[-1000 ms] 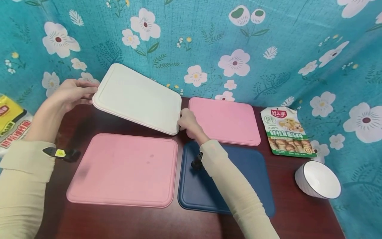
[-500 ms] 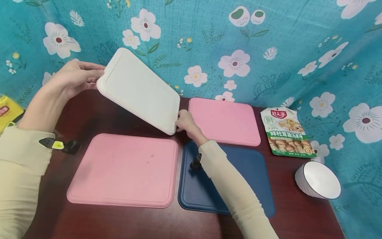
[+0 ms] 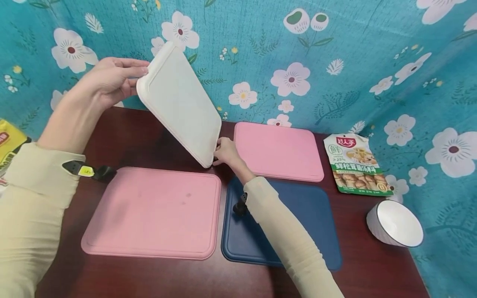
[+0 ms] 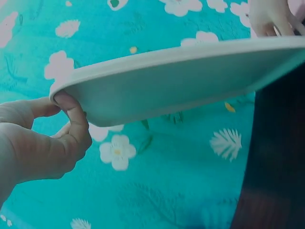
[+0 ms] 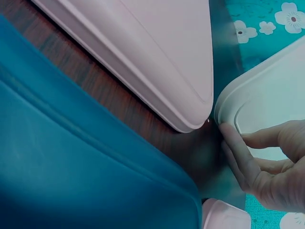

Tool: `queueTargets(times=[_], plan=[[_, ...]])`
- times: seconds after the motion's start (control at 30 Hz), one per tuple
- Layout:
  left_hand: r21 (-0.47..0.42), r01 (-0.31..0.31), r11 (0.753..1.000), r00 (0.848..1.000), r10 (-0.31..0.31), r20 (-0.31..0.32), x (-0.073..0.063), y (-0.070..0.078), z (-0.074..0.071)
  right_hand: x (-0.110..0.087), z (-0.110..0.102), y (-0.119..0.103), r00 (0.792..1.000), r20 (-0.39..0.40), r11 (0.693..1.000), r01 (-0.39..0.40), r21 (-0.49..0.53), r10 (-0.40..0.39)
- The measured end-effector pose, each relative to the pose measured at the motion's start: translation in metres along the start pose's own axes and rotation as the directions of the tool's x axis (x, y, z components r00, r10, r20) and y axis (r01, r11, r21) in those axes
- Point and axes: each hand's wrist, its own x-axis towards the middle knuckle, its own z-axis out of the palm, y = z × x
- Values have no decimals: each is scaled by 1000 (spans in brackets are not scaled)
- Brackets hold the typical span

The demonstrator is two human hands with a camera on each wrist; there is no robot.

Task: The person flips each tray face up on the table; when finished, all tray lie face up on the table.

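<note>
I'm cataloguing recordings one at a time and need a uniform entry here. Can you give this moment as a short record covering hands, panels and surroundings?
Left hand: pinches the raised end of the white panel
Right hand: pinches the panel's lower end
White panel: steeply tilted; table contact unclear
Lying flat: near pink panel, far pink panel, blue panel
Surface: dark reddish table
Right side: food pouch, white bowl
Left edge: yellow package, partly visible
Backdrop: blue floral cloth
</note>
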Motion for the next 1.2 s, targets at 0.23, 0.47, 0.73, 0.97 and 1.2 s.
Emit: queueTargets(times=[0.23, 0.47, 0.73, 0.97, 1.2], plan=[[27, -43, 999, 999, 43, 14, -2, -1, 28, 0, -1, 3, 999, 26, 999, 23, 25, -23], [14, -36, 999, 999, 36, 24, -2, -6, 49, -14, -27, 2, 998, 63, 1000, 0, 1, 0], [34, -54, 998, 998, 54, 17, -3, -7, 74, -26, -72, -18, 999, 38, 996, 23, -92, -20], [-2, -50, 999, 998, 50, 46, -3, -13, 102, -37, -114, -69, 999, 16, 997, 50, 59, -51], [22, -65, 998, 997, 64, 41, -2, -26, 132, -44, -140, -106, 997, -19, 995, 79, 57, -78]])
